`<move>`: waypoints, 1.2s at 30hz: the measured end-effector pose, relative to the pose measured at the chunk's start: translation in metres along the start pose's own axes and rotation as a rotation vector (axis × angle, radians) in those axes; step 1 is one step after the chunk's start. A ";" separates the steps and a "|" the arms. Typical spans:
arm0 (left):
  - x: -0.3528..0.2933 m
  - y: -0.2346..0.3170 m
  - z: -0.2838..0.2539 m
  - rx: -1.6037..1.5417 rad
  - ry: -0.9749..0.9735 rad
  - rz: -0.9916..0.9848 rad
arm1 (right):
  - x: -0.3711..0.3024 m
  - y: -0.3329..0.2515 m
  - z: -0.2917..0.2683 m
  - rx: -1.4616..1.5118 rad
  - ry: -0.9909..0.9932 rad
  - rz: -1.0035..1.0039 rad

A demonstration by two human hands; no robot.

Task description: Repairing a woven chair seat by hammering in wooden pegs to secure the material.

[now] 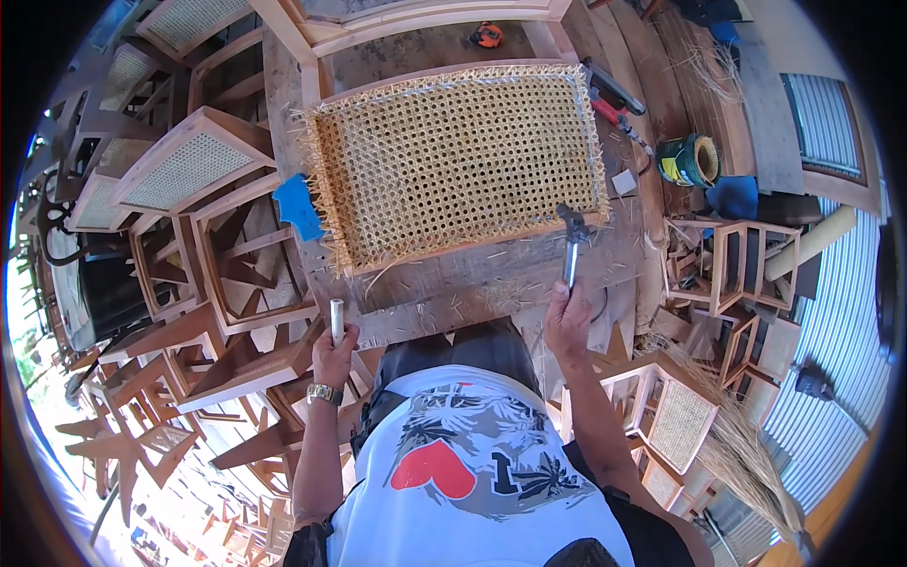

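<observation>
In front of me a woven cane panel [463, 161] lies over a wooden frame on the workbench [416, 326], its frayed cane ends sticking out along the edges. My right hand [569, 321] is closed around the handle of a hammer [572, 248]. The dark hammer head overlaps the panel's near right corner in view; whether it touches cannot be told. My left hand [333, 357] grips a short, pale, round rod [337, 321], held upright by the bench's near edge, to the left of the panel's near left corner.
A blue cloth [299, 206] lies left of the panel. On its right are a red-handled tool [609, 111], a small white block [624, 182] and a green bucket [676, 163]. An orange tape measure [487, 36] sits beyond. Wooden chair frames [194, 165] crowd the left; a cane-strand bundle [746, 458] lies right.
</observation>
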State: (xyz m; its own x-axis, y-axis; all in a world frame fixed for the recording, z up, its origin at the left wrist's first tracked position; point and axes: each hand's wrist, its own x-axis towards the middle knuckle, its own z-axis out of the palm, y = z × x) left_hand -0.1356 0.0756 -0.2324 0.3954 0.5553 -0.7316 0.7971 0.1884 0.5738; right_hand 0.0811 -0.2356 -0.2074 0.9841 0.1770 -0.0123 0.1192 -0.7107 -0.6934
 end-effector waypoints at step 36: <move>-0.121 -0.094 0.141 -0.048 0.366 -0.277 | 0.394 0.147 0.013 -0.768 -0.405 -0.665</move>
State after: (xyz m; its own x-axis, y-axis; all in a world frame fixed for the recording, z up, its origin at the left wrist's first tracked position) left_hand -0.1936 -0.1237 -0.2493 -0.0236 0.7263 -0.6870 0.8243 0.4029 0.3977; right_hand 0.4850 -0.2618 -0.3234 0.5932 0.7935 -0.1356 0.7995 -0.6004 -0.0163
